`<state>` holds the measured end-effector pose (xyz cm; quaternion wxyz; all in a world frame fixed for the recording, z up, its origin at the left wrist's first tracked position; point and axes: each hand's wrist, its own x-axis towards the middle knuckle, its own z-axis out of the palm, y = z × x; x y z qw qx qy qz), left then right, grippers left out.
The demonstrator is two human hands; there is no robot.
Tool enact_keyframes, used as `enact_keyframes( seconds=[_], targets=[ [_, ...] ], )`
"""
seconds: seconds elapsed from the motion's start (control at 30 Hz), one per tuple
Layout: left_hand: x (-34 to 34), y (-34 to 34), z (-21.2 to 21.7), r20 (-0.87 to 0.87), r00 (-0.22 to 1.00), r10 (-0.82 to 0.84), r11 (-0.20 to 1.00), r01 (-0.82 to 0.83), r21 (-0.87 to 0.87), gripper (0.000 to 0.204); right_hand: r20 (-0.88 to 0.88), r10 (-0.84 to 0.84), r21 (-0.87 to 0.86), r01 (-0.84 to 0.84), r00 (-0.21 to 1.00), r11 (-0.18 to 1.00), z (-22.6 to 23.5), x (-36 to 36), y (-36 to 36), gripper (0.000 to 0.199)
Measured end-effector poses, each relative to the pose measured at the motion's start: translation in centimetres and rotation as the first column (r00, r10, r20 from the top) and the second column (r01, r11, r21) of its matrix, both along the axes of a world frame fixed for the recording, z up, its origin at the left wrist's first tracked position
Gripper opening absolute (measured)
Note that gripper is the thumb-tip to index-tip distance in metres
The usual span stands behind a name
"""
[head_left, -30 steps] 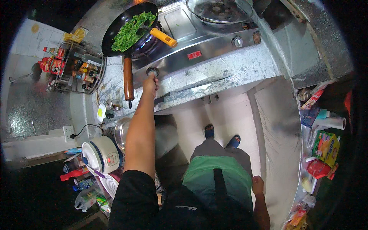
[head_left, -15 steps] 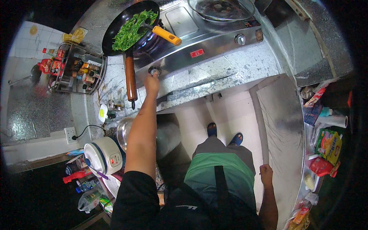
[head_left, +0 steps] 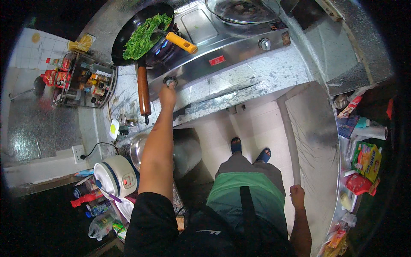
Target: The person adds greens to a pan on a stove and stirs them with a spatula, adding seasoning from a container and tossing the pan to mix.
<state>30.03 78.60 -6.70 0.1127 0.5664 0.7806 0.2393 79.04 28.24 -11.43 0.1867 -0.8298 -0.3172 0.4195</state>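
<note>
My left hand [head_left: 168, 95] reaches forward to the stove's front panel, its fingers closed round the left stove knob [head_left: 170, 81]. Above it a black wok [head_left: 118, 52] with a wooden handle [head_left: 143, 92] sits on the left burner. Chopped green vegetables [head_left: 143, 37] fill much of the wok, and a spatula with a yellow-orange handle [head_left: 181, 42] rests in them. A blue flame [head_left: 162, 48] shows beneath the wok. My right hand [head_left: 297, 196] hangs low at my side, fingers curled in, with nothing seen in it.
A glass lid [head_left: 244, 9] lies over the right burner; the right knob [head_left: 264, 43] is beside it. At the left stand a bottle rack [head_left: 85, 81], a steel pot [head_left: 138, 150] and a rice cooker [head_left: 116, 175]. Packages, including a yellow-green bag [head_left: 367, 159], line the right side.
The whole view has shifted slightly. My left hand stays on the knob, and my right hand still hangs at my side. Wok and spatula keep their places on the stove.
</note>
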Motion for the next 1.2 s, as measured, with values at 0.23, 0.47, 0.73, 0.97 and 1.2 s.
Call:
enact_keyframes(
  seconds=[0.23, 0.47, 0.73, 0.97, 1.2],
  targets=[
    [0.4, -0.5, 1.0, -0.024, 1.0, 0.012, 1.0, -0.012, -0.02, 0.036, -0.01, -0.005, 0.002, 0.005, 1.0, 1.0, 1.2, -0.3, 0.7, 0.017],
    [0.9, -0.2, 0.6, -0.006, 1.0, 0.001, 1.0, -0.001, -0.009, 0.036, -0.049, -0.021, -0.004, 0.021, 0.999, 1.0, 1.5, -1.4, 0.5, 0.016],
    [-1.4, -1.9, -2.1, 0.585, 0.811, 0.014, 0.988, 0.078, -0.131, 0.034, 0.177, 0.057, 0.005, -0.059, 0.983, 0.998, 1.2, -2.2, -0.8, 0.018],
    [8.8, -14.7, -3.3, 0.562, 0.814, -0.148, 0.92, 0.321, -0.223, 0.029, 0.208, -0.207, 0.145, 0.179, 0.956, 0.973, 1.5, 0.5, -1.3, 0.021],
    [25.2, -26.7, -2.8, 0.834, 0.423, -0.354, 0.665, 0.741, -0.094, 0.009, 0.01, -0.758, 0.572, 0.618, 0.653, 0.54, 7.5, 12.6, -4.4, 0.016]
  ],
)
